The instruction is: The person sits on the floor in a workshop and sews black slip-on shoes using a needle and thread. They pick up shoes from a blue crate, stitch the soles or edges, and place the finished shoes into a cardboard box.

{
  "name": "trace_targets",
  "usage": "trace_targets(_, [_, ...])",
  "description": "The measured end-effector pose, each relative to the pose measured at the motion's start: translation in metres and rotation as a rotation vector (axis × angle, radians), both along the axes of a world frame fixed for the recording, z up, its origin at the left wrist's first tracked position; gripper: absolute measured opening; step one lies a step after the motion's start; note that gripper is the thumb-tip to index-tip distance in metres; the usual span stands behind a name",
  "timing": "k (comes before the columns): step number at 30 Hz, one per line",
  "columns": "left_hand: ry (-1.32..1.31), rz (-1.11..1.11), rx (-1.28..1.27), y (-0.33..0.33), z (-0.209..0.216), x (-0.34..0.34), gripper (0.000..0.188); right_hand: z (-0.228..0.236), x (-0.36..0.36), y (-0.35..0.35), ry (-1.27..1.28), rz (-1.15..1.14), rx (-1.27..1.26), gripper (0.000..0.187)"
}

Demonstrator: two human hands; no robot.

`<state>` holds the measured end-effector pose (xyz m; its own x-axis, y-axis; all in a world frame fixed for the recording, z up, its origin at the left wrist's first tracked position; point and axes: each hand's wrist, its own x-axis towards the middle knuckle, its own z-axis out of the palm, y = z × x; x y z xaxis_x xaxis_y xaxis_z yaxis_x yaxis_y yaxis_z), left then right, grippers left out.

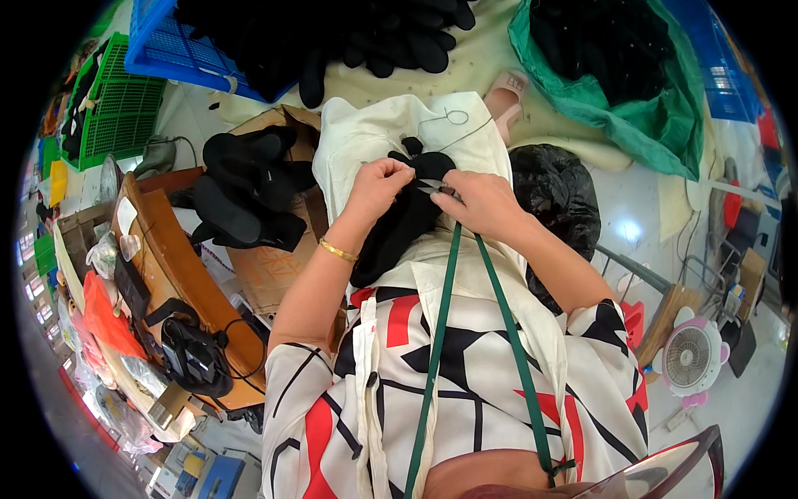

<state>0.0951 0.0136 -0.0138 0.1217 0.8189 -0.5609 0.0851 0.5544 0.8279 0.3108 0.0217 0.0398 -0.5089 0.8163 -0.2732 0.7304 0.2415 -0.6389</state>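
On the cream apron [366,125] over my lap lies a black fabric shoe [397,233]. My left hand [382,185] pinches at its upper end, thumb and fingertips pressed together; whatever lies between them is too small to make out. From the right, my right hand [484,200] grips small metal thread snips [430,185], their blades pointing at the left fingertips and lying against the black fabric. The green cord [446,291] from my neck runs down to the right hand. A thin dark thread [456,118] loops over the apron beyond the shoe.
Black shoes [241,200] sit on a cardboard box [270,279] at left, beside a wooden table [187,274]. Ahead are a blue crate [166,50] and a green sack [582,116], both with black pieces. A black plastic bag [557,191] and a fan [692,356] stand right.
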Motion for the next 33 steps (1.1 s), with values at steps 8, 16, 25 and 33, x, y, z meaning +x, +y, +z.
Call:
trace_targets(8, [-0.052, 0.051, -0.035, 0.001, 0.003, 0.004, 0.012, -0.004, -0.007, 0.008, -0.114, 0.032, 0.023, 0.034])
trace_targets(16, [-0.029, 0.032, -0.005, 0.001, -0.004, 0.003, 0.014, -0.006, -0.013, 0.016, -0.11, 0.066, 0.026, 0.033])
trace_targets(25, [0.185, -0.052, 0.175, -0.001, -0.023, 0.004, 0.02, 0.002, -0.012, 0.003, -0.108, 0.13, 0.017, 0.027])
trace_targets(33, [0.484, -0.241, 0.555, -0.02, 0.039, 0.007, 0.017, -0.011, -0.012, 0.001, 0.705, -0.274, -0.448, 0.018])
